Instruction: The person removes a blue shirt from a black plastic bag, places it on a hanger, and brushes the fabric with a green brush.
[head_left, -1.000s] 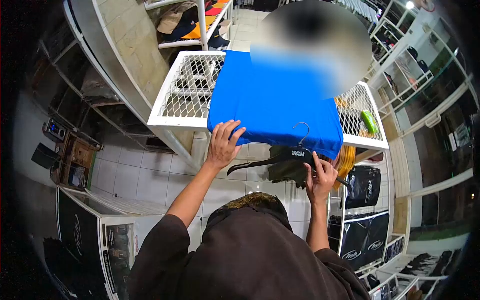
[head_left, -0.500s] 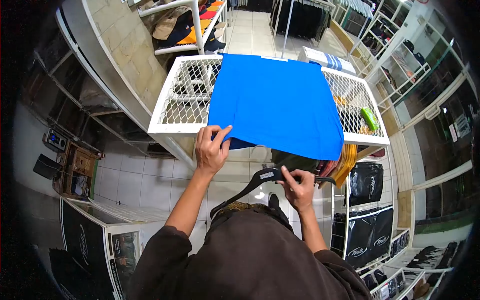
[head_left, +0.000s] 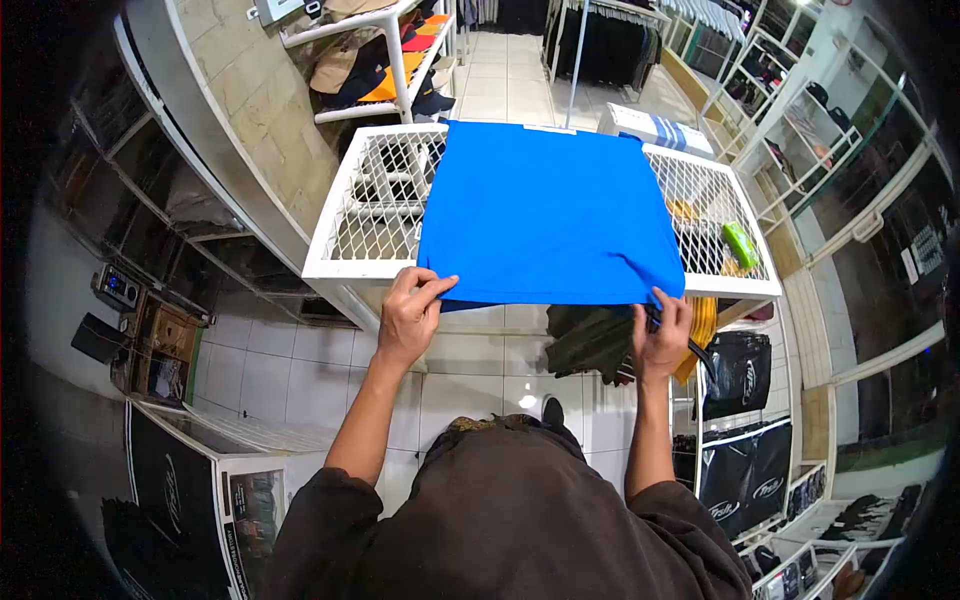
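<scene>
A blue shirt (head_left: 550, 220) lies spread over a white mesh-topped table (head_left: 350, 270), its near hem hanging just past the front edge. My left hand (head_left: 408, 318) pinches the hem's left corner between thumb and fingers. At the right corner, my right hand (head_left: 662, 335) is closed with thumb and forefinger on the hem. A black clothes hanger (head_left: 701, 356) is also in that hand, mostly hidden by the fingers and cloth, one end poking out to the right. A small crease runs through the shirt near my right fingers.
On the table's right mesh sits a bright green packet (head_left: 739, 244). Dark and yellow garments (head_left: 590, 340) hang below the front edge. Behind stand a white box with blue stripes (head_left: 660, 130) and a cap rack (head_left: 400, 60). Black printed bags (head_left: 745, 475) hang at right.
My right hand has lifted the hanger from in front of me up to the shirt's right corner, tucking it mostly out of sight. The near hem now lies straighter; my left hand stays at its corner.
</scene>
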